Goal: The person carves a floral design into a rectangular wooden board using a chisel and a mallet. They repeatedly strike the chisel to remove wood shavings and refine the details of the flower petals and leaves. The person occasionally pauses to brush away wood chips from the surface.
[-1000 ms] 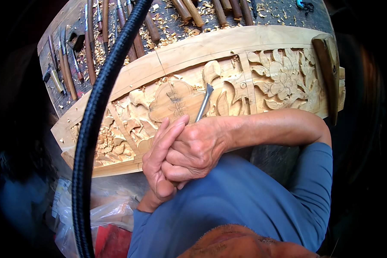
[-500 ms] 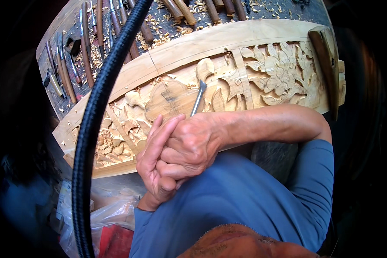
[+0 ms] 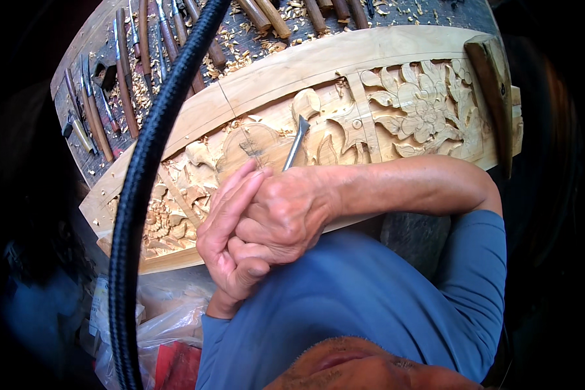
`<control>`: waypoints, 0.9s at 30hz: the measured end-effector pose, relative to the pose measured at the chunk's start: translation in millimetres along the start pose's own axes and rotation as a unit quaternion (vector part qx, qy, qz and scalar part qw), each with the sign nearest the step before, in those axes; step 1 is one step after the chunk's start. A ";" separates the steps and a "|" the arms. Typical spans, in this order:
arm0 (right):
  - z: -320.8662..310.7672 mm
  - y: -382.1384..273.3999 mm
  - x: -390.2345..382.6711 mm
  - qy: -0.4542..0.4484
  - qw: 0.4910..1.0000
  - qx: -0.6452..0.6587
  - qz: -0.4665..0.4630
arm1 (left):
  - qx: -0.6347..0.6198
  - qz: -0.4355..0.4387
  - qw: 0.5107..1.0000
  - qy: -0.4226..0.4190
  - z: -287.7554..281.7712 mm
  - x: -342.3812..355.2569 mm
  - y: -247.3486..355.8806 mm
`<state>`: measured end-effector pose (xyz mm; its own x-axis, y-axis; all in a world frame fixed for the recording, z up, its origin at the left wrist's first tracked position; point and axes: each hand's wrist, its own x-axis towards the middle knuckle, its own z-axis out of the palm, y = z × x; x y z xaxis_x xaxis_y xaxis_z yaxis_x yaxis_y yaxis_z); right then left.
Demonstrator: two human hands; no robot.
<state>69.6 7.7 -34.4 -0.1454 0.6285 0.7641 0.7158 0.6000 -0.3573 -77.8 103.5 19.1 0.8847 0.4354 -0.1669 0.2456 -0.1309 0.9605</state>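
Observation:
My right hand point(image 3: 285, 211) is closed round a gouge point(image 3: 297, 146), its handle hidden in the fist. The steel shank slants up from the knuckles, with the flared tip over a carved wooden panel point(image 3: 403, 47). Against the side of that fist rests my left hand point(image 3: 224, 237), its fingers stretched out and its thumb apart. Beneath the tip is a partly cut area with a rounded outline and pencil marks. To the right of it, a flower with leaves point(image 3: 422, 107) stands in relief; more carved petals point(image 3: 169, 218) lie at the left end.
Several carving tools point(image 3: 123, 78) with wooden handles lie among wood shavings point(image 3: 244, 55) on the dark bench beyond the panel. A wooden bar point(image 3: 491, 84) crosses the panel's right end. A black braided cable point(image 3: 146, 169) hangs across the left. Plastic bags point(image 3: 175, 318) are at lower left.
The gouge tip has shifted slightly left and upward. Both hands have moved a little left together, still pressed against each other.

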 end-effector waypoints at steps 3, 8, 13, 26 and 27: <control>1.7 -1.1 0.8 0.001 1.000 -0.008 0.018 | 0.056 0.065 0.996 0.001 -7.0 8.6 -7.7; 6.7 1.1 -1.6 -0.005 0.999 -0.033 0.034 | 0.053 0.092 0.994 -0.019 -11.9 18.0 -18.0; 10.7 3.0 -3.5 -0.007 0.998 -0.038 0.040 | 0.050 0.096 0.994 -0.029 -15.6 21.2 -24.2; 18.0 4.8 -4.3 -0.034 0.996 0.008 0.084 | 0.052 0.116 0.992 -0.023 -20.6 26.9 -36.2; 16.0 4.2 -4.2 -0.046 0.995 0.011 0.083 | 0.050 0.122 0.991 -0.021 -20.0 26.0 -37.9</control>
<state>62.3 15.5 -47.8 -0.0900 0.7620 0.6413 0.7202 0.4946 -0.4866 -72.0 137.6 -17.2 0.9375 0.3436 0.0560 0.0594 -0.3163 0.9468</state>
